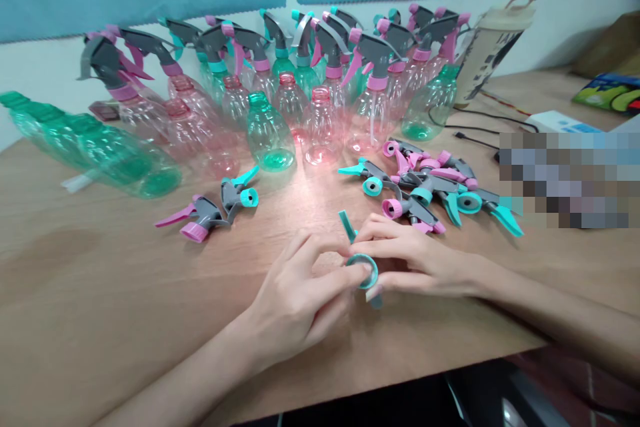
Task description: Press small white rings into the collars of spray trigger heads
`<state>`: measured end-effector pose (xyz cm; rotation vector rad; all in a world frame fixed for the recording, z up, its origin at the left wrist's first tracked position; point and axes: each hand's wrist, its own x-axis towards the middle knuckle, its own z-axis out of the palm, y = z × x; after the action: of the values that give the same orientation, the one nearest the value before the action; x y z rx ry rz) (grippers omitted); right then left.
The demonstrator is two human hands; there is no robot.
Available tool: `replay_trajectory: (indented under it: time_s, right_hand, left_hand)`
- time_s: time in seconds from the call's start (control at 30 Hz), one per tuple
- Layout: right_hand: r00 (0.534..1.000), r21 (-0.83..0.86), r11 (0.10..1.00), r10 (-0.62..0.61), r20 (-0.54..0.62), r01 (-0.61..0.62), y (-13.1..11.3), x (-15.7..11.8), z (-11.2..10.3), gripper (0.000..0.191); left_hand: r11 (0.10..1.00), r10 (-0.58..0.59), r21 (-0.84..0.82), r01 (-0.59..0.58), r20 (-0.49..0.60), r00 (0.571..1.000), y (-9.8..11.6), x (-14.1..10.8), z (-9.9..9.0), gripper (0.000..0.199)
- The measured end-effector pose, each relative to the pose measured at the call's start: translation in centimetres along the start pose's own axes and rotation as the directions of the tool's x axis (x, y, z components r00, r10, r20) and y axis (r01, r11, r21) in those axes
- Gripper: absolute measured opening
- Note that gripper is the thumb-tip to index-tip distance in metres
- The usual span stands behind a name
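Above the table (pixel 125 293), a teal-collared spray head (pixel 356 263) is pinched by the left hand (pixel 295 287) and right hand (pixel 415 257) together. Loose spray heads (pixel 421 196) are scattered just beyond, with bottles (pixel 323 127) grouped behind.

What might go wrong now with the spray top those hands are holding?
The spray top might slip if the left grip or right grip loosens. The loose tops lie close to the right grip, so a bump might scatter them. Many bottles stand close together, so knocking one might tip others.
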<state>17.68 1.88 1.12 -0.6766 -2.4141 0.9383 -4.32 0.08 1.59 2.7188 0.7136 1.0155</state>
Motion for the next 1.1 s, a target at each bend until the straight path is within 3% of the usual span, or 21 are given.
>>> replay_trajectory:
  time_s: [0.17,0.43,0.7,0.9,1.1]
  right_hand:
    - [1.000,0.034,0.999,0.026,0.010,-0.026,-0.1,0.0,-0.3,0.022]
    - [0.999,0.013,1.000,-0.025,0.025,0.024,-0.2,-0.2,0.4,0.029]
    - [1.000,-0.015,1.000,0.024,0.009,-0.024,-0.3,-0.1,0.1,0.027]
    - [0.999,-0.019,0.999,0.031,0.041,-0.031,-0.1,-0.2,-0.1,0.025]
    - [0.998,0.007,1.000,-0.011,0.062,0.010,0.1,-0.3,0.2,0.024]
  left_hand:
    - [0.993,-0.043,0.109,0.050,-0.072,0.997,0.2,0.3,-0.2,0.022]
    - [0.996,-0.081,-0.056,0.076,-0.084,0.993,1.1,-0.2,0.8,0.016]
    - [0.969,-0.093,0.216,0.120,-0.131,0.987,1.2,0.2,0.3,0.009]
    - [0.989,-0.128,-0.077,0.123,-0.068,0.989,1.3,-0.4,0.9,0.021]
    - [0.990,-0.046,-0.133,0.056,0.080,0.996,0.2,-0.3,0.2,0.021]
